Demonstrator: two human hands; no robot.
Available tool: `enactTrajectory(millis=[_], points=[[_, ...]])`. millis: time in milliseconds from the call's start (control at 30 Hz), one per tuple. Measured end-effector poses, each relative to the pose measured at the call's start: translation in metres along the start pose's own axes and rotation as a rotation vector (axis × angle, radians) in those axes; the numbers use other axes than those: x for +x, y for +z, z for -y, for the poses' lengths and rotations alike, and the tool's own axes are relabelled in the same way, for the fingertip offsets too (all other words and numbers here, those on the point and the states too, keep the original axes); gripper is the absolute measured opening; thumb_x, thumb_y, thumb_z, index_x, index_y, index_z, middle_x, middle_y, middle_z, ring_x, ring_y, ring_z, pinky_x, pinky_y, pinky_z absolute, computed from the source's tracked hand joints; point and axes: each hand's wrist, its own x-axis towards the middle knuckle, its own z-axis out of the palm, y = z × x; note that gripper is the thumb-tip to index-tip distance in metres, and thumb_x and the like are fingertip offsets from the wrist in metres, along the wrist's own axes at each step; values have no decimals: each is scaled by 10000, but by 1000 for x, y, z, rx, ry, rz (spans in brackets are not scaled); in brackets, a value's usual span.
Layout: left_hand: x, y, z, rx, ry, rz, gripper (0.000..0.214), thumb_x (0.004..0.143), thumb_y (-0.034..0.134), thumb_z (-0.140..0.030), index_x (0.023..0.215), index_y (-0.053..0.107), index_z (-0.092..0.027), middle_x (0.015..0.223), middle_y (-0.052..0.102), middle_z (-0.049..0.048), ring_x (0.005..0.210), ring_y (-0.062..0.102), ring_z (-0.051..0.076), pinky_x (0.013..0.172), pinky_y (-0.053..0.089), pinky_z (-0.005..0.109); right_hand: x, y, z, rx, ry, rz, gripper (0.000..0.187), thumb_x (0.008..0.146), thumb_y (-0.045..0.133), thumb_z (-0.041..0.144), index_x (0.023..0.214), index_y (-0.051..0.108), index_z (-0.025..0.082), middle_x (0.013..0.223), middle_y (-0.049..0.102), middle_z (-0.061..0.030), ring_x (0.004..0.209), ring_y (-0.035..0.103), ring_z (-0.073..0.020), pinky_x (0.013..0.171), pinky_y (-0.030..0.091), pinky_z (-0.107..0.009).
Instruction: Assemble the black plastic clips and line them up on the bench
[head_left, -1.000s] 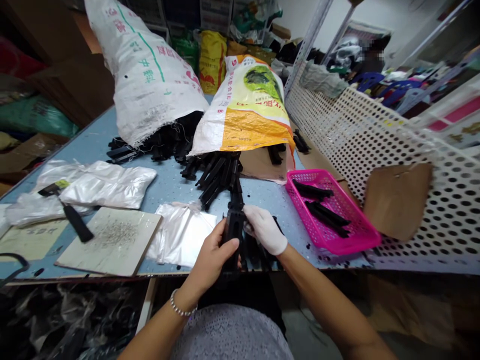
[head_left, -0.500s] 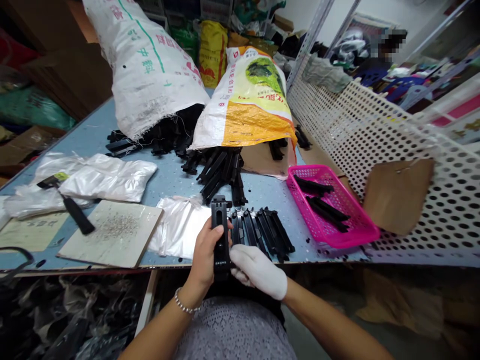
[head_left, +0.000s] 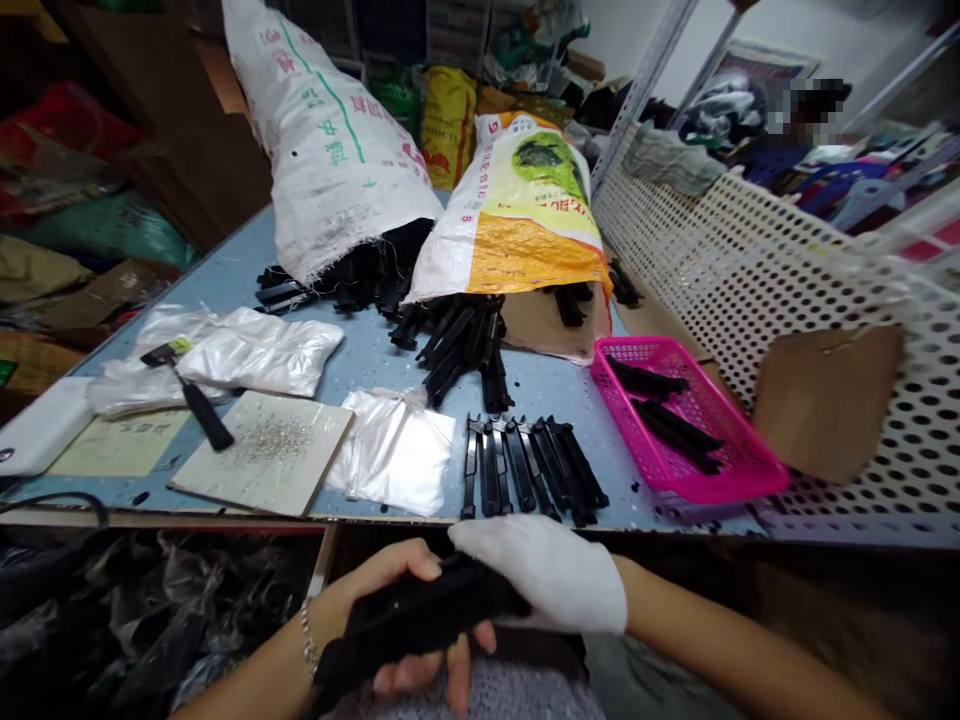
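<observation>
A long black plastic part (head_left: 424, 615) lies slanted across my lap, below the table edge. My left hand (head_left: 409, 600) wraps round it, thumb on top and fingers beneath. In a white glove, my right hand (head_left: 551, 570) covers the part's far end; its fingertips curl out of sight behind the part, but the hand presses on it. Just beyond, a row of similar black parts (head_left: 525, 465) lies side by side on the blue table (head_left: 375, 365). Left of that row is a stack of clear plastic bags (head_left: 401, 455).
A pink basket (head_left: 757, 480) at the right holds several black parts. Two woven sacks, one white (head_left: 337, 170) and one yellow-white (head_left: 536, 245), spill black parts onto the table. A hammer (head_left: 202, 405) rests by a pale board (head_left: 247, 480). A perforated white panel (head_left: 787, 280) borders the right side.
The black part has gone from upright over the table edge to lying slanted, lower, over my lap. My gloved hand has moved onto its far end. The view has shifted slightly left.
</observation>
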Motion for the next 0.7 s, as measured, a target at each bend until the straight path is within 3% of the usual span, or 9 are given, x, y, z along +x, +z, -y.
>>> enactTrajectory(millis=[100,167,233,333,400,500,600,700], points=[[10,-2,4,-9,-47,59,700,789,367,-519,1146,677,-2,868,741,226,395,513,137,274,292,212,-14,8,5,53,71,8,401,892,634,338,1257,535,205,1157,655,-111,1017,645,-240,850,512,-328],[12,-10,-2,43,-40,19,664,829,384,-549,1089,710,-32,895,747,215,466,603,171,342,392,237,-27,13,-3,93,152,-45,413,882,640,314,1268,536,214,1149,662,-99,1005,650,-238,859,510,-339],[14,-21,-13,117,142,-185,583,890,418,-539,993,741,-65,892,752,189,606,682,195,494,498,264,-39,21,-17,172,276,-169,390,854,666,309,1221,567,220,1093,679,-79,955,661,-232,839,518,-343],[24,-38,-26,252,580,-644,346,881,598,-442,927,720,-122,868,746,115,731,687,164,691,521,255,-47,39,-39,343,470,-471,248,868,626,331,1091,612,222,1020,688,-62,915,664,-226,813,536,-345],[38,-42,-24,310,704,-783,339,869,626,-468,939,681,-141,867,723,87,742,666,156,719,512,263,-42,53,-46,401,539,-619,199,871,584,290,1058,617,232,1011,686,-52,929,660,-228,839,534,-358],[54,-33,-6,431,752,-717,505,850,615,-567,1161,619,-170,1044,681,106,917,658,208,839,511,337,-26,72,-45,535,607,-670,242,846,553,234,1083,599,245,941,676,-26,832,667,-216,766,553,-356],[49,-17,7,772,741,-710,757,722,801,-434,1389,482,-271,1327,573,107,1224,536,292,1070,386,443,-16,75,-42,813,632,-608,234,861,498,232,1083,572,235,842,640,-3,660,652,-177,611,558,-315],[25,-5,-3,1096,643,-720,703,746,795,-333,1386,505,-323,1340,568,84,1243,510,304,1108,336,476,-21,58,-42,850,500,-490,375,748,629,176,1114,577,240,1047,640,-26,869,673,-196,748,568,-319]])
